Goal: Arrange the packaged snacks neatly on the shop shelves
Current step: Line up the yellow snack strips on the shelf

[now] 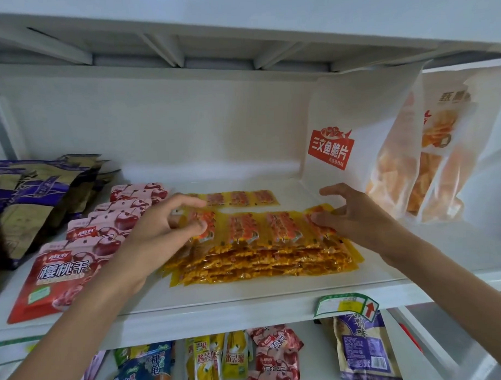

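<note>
**Both hands squaring up the yellow strip packs**

Forearms reach in from the bottom corners toward the middle of the white metal shelf (247,296). At the grip, the left hand (159,224) pinches the left end of the top strip of yellow-and-orange sachets (262,226) between thumb and curled fingers, while the right hand (349,212) nips the right end of the same strip, its index finger lifted free. That strip lies across a flat stack of glossy yellow strip packs (257,263) sitting mid-shelf, near the front edge. Just behind it lies a single loose yellow strip (238,198), apart from the pile.

Outward to the left runs a row of red-and-pink cherry pouches (59,270), then brown-and-purple foil bags (31,194). To the right stand tall white bags of orange crisps (364,140). A green-and-white price tag (347,304) hangs on the shelf lip, with mixed packets on the shelf below.

The step in hand looks like aligning the top strip with its stack. Next would probably call for laying it flush, edges matched, then bringing the stray rear strip onto the pile.
</note>
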Demonstrator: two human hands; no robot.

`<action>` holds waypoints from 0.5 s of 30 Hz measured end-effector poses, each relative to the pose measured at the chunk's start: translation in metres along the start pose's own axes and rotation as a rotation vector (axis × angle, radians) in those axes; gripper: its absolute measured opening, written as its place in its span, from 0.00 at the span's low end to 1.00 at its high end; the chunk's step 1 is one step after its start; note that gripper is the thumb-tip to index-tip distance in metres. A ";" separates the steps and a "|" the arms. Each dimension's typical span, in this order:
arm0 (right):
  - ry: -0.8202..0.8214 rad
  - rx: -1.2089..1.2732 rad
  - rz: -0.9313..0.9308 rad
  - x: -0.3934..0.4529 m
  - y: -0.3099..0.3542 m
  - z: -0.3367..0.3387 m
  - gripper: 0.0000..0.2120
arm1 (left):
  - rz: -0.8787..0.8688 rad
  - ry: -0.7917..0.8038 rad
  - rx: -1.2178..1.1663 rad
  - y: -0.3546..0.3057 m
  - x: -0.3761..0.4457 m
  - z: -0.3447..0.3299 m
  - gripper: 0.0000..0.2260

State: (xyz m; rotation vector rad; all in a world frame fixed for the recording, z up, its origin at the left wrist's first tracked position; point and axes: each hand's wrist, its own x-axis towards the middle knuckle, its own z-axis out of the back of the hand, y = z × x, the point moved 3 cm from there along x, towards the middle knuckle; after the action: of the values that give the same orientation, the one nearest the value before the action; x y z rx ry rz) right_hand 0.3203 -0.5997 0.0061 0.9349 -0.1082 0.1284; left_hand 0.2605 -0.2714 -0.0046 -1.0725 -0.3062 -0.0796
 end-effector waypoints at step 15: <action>0.167 -0.635 0.517 -0.026 -0.007 -0.035 0.27 | -0.493 0.175 0.677 -0.010 -0.008 -0.048 0.25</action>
State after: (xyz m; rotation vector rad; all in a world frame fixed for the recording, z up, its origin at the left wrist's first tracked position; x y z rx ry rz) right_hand 0.2972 -0.5771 -0.0246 0.2431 -0.2192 0.6129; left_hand 0.2604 -0.3190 -0.0193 -0.2990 -0.3964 -0.4745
